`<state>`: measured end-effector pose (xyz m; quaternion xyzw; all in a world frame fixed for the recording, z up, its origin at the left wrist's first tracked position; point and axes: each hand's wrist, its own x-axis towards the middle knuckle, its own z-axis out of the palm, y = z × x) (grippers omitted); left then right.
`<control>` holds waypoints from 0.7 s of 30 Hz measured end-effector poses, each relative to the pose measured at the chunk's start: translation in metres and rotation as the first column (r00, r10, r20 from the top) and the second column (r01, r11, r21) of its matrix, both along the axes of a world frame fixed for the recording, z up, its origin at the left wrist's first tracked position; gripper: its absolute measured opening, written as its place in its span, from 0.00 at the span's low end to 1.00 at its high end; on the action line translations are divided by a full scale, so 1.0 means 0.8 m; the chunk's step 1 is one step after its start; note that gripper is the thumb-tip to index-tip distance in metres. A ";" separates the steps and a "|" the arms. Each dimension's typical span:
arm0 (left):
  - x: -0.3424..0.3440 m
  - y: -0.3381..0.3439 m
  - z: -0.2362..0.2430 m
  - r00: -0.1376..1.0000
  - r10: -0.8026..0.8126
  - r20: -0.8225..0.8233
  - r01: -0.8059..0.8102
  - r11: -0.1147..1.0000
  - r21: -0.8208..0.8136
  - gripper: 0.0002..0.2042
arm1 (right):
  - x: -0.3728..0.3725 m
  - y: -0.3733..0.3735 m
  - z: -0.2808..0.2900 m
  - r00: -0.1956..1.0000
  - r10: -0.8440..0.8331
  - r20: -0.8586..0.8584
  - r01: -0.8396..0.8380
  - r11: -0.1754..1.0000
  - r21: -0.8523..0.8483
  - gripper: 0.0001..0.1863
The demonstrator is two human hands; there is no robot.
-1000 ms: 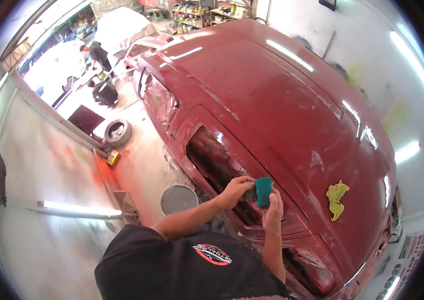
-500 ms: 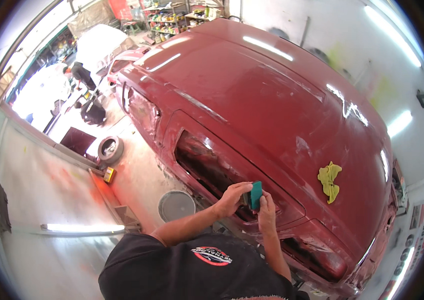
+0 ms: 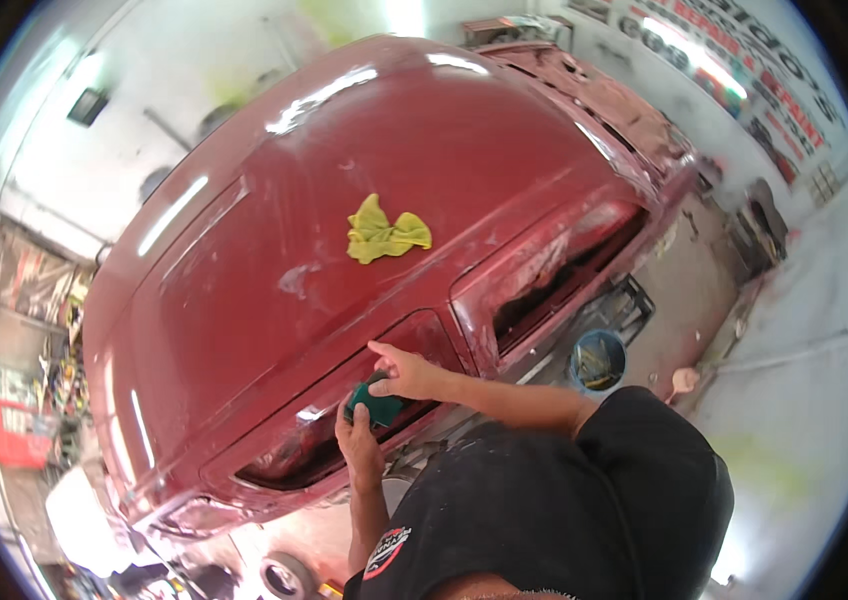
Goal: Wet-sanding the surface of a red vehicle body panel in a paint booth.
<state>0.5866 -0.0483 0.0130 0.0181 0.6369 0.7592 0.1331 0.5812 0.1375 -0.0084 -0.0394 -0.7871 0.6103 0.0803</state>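
My left hand [image 3: 360, 440] grips a dark green block [image 3: 381, 405] from below, just over the side window opening of a red car body [image 3: 469, 140]. My right hand [image 3: 406, 374] is closed on the block's top, with its index finger stretched toward the door frame above the opening. A crumpled yellow cloth [image 3: 387, 238] lies on the red roof, beyond my hands.
A blue bucket [image 3: 599, 360] with items inside stands beside the car on the right. A tire [image 3: 288, 576] lies on the floor at the lower left. A white wall [image 3: 794, 300] with signs higher up runs along the right. Shelving and workshop clutter are at the far left.
The view has swung to the right, bringing the yellow cloth to the middle and the bucket into sight. My right index finger has lifted off the block and now extends forward.
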 end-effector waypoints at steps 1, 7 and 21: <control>-0.001 0.016 0.005 0.997 -0.054 0.050 0.052 0.997 0.049 0.17 | 0.001 0.017 -0.003 0.990 0.110 0.088 -0.085 0.964 -0.251 0.31; -0.013 0.060 0.025 0.974 -0.207 0.088 0.219 0.961 -0.171 0.19 | 0.024 0.055 0.020 0.998 0.010 0.069 -0.004 0.997 -0.075 0.19; -0.030 0.202 -0.042 0.968 -0.225 0.108 0.249 0.906 -0.343 0.16 | 0.061 0.123 0.015 0.990 -0.017 -0.142 0.112 0.707 0.698 0.40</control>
